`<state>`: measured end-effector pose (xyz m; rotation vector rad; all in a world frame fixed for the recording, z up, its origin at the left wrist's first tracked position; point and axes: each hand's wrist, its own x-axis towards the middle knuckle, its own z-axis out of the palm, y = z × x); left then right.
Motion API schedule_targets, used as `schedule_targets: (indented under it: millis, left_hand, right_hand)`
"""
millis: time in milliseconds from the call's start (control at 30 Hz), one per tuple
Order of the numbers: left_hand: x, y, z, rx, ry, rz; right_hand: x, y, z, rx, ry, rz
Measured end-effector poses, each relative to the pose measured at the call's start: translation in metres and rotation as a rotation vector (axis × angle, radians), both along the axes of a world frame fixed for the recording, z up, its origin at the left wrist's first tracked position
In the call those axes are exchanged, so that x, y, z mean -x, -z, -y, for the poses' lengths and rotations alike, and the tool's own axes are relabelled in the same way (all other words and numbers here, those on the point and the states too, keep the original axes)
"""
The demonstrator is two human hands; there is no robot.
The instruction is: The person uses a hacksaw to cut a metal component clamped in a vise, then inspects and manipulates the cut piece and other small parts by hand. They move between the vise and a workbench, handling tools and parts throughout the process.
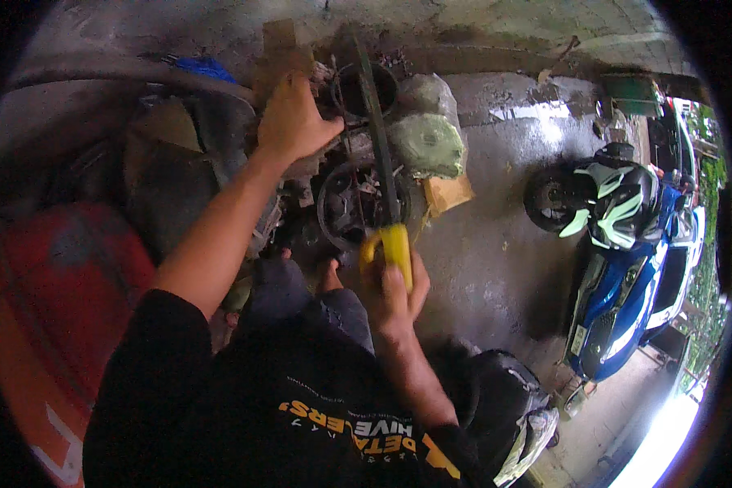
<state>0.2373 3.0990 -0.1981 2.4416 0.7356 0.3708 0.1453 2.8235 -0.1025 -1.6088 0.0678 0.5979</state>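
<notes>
My right hand is closed around the yellow handle of a handsaw. Its long, dark, straight blade points away from me, over a round dark wheel-like rim and a black bucket-like container. Farther out on the left, my left hand lies against a brown board-like piece. The left thumb is stretched out to the right, apart from the other fingers, whose tips are partly lost against the brown piece. The saw blade passes to the right of my left hand without touching it.
Wrapped pale-green bundles and a tan cardboard piece lie right of the saw. A red covered shape stands at left. A blue motorcycle is parked at right. Dark bags sit at lower right.
</notes>
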Motion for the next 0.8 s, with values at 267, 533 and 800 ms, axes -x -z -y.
schedule_targets:
  millis: [267,533,800]
  left_hand:
    - [0.001,-0.001,-0.003,-0.014,0.036,0.045]
    - [0.004,-0.003,-0.002,0.013,0.038,0.009]
    - [0.006,0.002,-0.004,-0.054,0.059,0.052]
  right_hand:
    - [0.012,0.006,0.027,-0.144,-0.063,0.063]
    - [0.015,0.007,0.031,-0.131,-0.020,0.022]
    - [-0.011,0.012,0.004,-0.053,0.000,0.042]
